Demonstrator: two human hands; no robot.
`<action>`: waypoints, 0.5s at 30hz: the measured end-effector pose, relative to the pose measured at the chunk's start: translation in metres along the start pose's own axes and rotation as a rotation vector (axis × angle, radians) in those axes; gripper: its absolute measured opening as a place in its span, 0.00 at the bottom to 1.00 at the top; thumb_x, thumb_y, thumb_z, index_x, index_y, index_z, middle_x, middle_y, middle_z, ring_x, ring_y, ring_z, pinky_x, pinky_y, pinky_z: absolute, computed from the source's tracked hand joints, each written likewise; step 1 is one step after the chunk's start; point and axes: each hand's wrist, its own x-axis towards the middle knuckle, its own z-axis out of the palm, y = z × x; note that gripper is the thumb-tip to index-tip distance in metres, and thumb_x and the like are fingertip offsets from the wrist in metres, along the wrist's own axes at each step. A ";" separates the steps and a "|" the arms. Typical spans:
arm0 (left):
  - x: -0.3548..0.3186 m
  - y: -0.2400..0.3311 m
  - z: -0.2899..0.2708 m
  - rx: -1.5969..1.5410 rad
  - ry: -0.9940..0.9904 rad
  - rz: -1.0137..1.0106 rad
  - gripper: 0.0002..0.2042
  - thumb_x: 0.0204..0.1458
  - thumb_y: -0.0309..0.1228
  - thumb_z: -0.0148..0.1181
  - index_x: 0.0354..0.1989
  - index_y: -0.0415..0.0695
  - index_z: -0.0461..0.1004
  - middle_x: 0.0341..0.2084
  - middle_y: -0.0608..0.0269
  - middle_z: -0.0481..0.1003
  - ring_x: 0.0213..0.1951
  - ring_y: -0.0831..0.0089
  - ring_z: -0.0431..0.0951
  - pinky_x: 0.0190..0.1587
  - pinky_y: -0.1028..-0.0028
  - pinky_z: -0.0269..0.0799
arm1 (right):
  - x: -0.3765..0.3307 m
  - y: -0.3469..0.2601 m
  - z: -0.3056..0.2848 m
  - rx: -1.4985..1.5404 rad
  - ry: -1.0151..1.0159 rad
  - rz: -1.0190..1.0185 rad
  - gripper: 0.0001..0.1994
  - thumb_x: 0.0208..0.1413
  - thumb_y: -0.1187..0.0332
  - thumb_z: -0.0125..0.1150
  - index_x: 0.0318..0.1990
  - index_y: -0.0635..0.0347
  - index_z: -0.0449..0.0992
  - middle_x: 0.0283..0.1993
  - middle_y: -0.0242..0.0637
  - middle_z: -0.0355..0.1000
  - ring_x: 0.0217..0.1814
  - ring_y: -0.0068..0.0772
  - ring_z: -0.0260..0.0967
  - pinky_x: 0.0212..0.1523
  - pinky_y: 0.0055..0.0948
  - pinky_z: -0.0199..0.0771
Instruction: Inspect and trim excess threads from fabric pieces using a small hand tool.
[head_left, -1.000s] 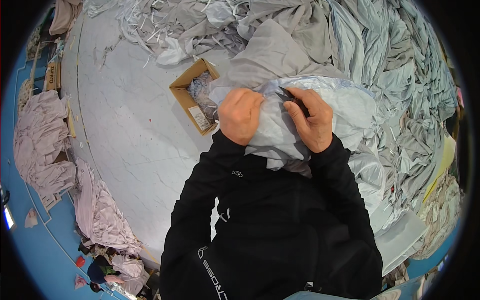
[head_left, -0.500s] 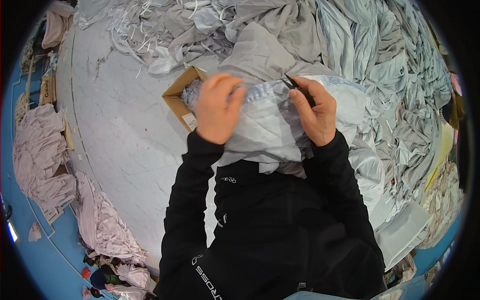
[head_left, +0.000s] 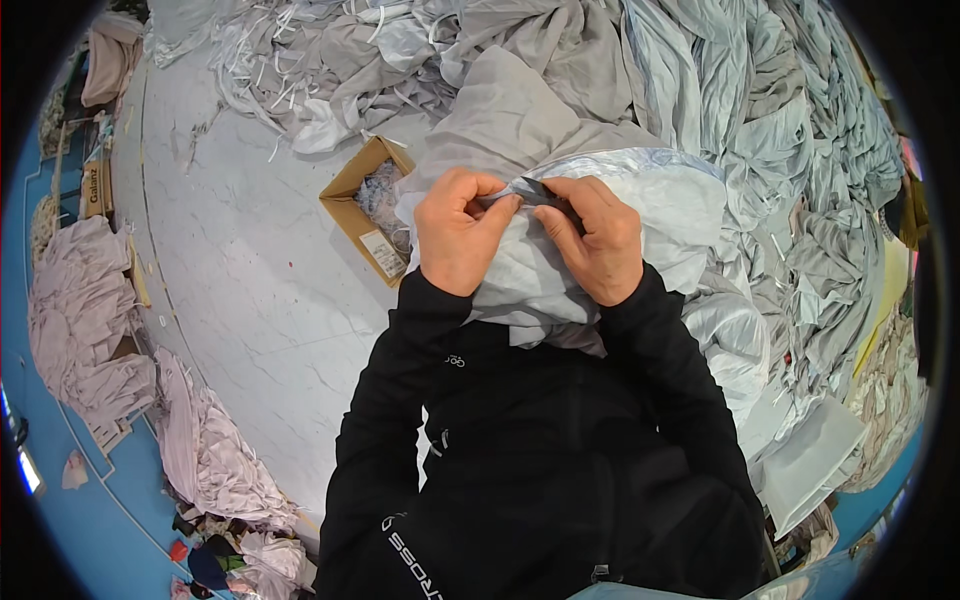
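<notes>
A pale grey-blue garment [head_left: 660,215] is bunched on the white marble-patterned table [head_left: 250,290] just in front of me. My left hand [head_left: 458,235] pinches a fold of its fabric between thumb and fingers. My right hand [head_left: 597,238] grips the same fold from the other side, and a small dark tool [head_left: 540,190] pokes out between the two hands; I cannot tell what kind it is. Both forearms wear black sleeves.
An open cardboard box [head_left: 365,205] with scraps lies just left of my hands. Heaps of grey garments [head_left: 760,130] cover the back and right of the table. Pinkish cloth piles [head_left: 85,320] lie by the left edge on the blue floor.
Both hands have drawn closer together on the fold. The left hand has shifted right, off the box side, toward the right hand.
</notes>
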 end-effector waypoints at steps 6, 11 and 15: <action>-0.007 0.001 0.009 -0.074 0.099 0.041 0.04 0.46 0.19 0.67 0.31 0.37 0.79 0.26 0.66 0.73 0.22 0.82 0.70 0.24 0.80 0.64 | -0.003 -0.005 0.006 0.007 0.054 -0.003 0.11 0.51 0.75 0.68 0.43 0.63 0.77 0.30 0.38 0.72 0.24 0.31 0.67 0.27 0.26 0.67; -0.008 0.000 0.011 -0.091 0.120 0.045 0.04 0.46 0.19 0.66 0.31 0.37 0.80 0.26 0.67 0.73 0.22 0.83 0.70 0.24 0.81 0.63 | -0.003 -0.002 0.006 0.032 0.057 -0.015 0.10 0.51 0.75 0.68 0.42 0.63 0.78 0.29 0.37 0.71 0.23 0.30 0.65 0.26 0.25 0.66; -0.007 -0.001 0.012 -0.098 0.123 0.036 0.04 0.46 0.19 0.66 0.30 0.37 0.80 0.25 0.67 0.73 0.22 0.83 0.70 0.24 0.81 0.63 | -0.002 0.000 0.008 0.030 0.072 -0.031 0.09 0.51 0.76 0.68 0.41 0.63 0.79 0.28 0.37 0.71 0.23 0.30 0.65 0.26 0.25 0.65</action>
